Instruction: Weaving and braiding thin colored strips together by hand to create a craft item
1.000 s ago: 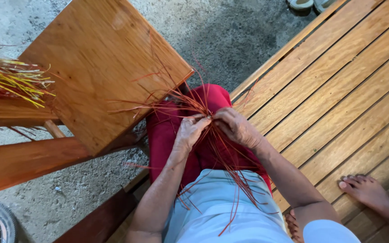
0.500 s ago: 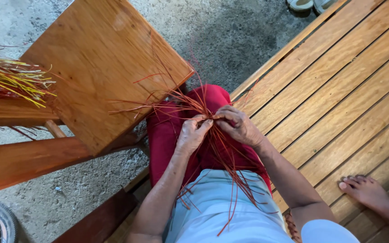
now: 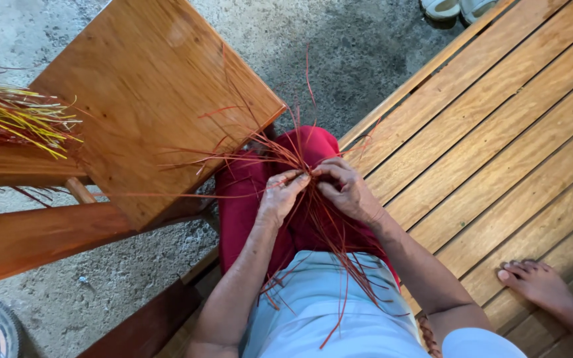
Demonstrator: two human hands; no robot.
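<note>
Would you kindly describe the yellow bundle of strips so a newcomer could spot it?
Start at the big slanted wooden board, then look to its left edge. There lies the yellow bundle, unlike the red strips pinched between both hands.

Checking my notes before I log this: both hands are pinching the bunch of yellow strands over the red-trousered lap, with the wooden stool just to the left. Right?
Not quite: the head view shows the strands pinched by the left hand and right hand are red. The yellow ones lie apart at the far left. The lap and wooden stool are as stated.
</note>
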